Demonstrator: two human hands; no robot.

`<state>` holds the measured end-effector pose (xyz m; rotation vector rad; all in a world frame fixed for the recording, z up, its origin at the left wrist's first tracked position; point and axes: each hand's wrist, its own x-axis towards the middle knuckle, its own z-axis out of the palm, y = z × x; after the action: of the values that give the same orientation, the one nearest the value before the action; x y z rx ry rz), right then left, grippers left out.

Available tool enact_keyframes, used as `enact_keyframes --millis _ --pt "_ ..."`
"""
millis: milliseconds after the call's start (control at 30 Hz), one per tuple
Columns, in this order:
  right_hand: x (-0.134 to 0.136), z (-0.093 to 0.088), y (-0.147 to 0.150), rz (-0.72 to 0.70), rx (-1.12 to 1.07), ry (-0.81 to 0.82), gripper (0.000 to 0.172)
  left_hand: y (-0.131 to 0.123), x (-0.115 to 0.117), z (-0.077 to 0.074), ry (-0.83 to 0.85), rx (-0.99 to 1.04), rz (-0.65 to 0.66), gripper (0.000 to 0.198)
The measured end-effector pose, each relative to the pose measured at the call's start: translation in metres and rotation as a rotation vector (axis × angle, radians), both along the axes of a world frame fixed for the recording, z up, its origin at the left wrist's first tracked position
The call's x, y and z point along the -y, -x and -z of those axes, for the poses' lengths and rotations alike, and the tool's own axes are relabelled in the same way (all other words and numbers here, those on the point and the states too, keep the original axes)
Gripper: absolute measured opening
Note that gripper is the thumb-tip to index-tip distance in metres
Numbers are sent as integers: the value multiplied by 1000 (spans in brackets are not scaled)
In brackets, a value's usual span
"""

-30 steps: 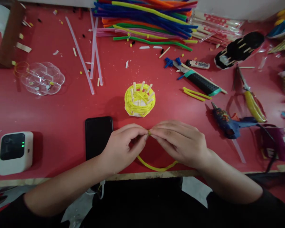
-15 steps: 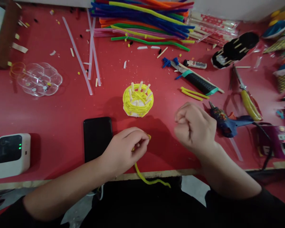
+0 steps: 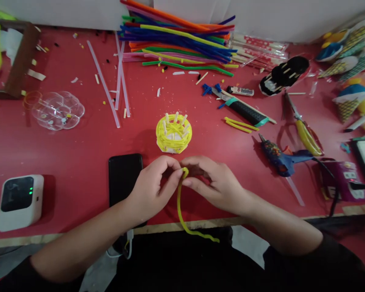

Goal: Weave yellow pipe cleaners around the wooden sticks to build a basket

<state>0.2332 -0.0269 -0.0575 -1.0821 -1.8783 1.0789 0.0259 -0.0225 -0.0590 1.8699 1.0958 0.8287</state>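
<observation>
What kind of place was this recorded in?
Probably a craft workspace: a red table holds a bundle of colored pipe cleaners, a glue gun and a box cutter.

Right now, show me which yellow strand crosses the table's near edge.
The strand curled at its top between the left hand and right hand; no other does.

At the left of the red tabletop (image 3: 94, 146), a white device (image 3: 20, 202) with green lights on its dark screen. Behind it, a clear flower-shaped dish (image 3: 53, 123) with small pieces inside. Nearer to the middle, a black phone (image 3: 124, 174), lying flat. On the right side, a blue glue gun (image 3: 281, 159), near to a purple box (image 3: 331, 174) and to pliers (image 3: 308, 136) with yellow and red handles.
</observation>
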Motion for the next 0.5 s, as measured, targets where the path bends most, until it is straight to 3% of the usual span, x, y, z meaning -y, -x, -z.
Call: enact_keyframes --millis 67,233,267,333,500 --pt "2 -1 3 5 -47 159 8 1 -1 0 -68 -62 17 10" --pt "0 0 -1 5 -143 397 7 2 -4 2 -142 -119 25 14" --pt "2 2 1 -26 -194 432 15 2 -5 2 -153 -107 27 14" --pt "7 9 10 -69 -253 460 28 1 -5 1 -173 -84 29 14" --pt "8 19 21 -13 -252 401 19 6 -6 -1 -238 -102 10 14"
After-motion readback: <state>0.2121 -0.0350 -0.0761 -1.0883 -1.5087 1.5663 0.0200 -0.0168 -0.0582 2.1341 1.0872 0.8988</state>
